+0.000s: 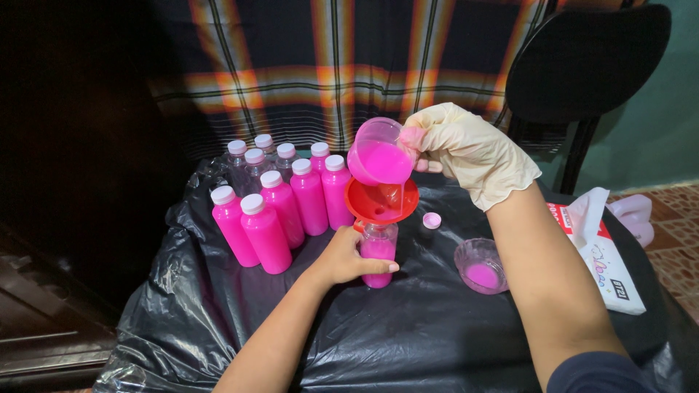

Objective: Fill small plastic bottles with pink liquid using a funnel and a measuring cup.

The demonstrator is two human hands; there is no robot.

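Black plastic sheet [408,335] covers the whole surface, with my row of filled pink bottles [280,207] toward its back left corner. Near the middle, my bare left hand [349,258] wraps around the open bottle [378,251], which has a red funnel [378,204] on top. My gloved right hand [466,149] grips the tilted cup [380,156], pouring pink liquid in. The small glass bowl [480,266] and loose cap [432,220] sit to the right.
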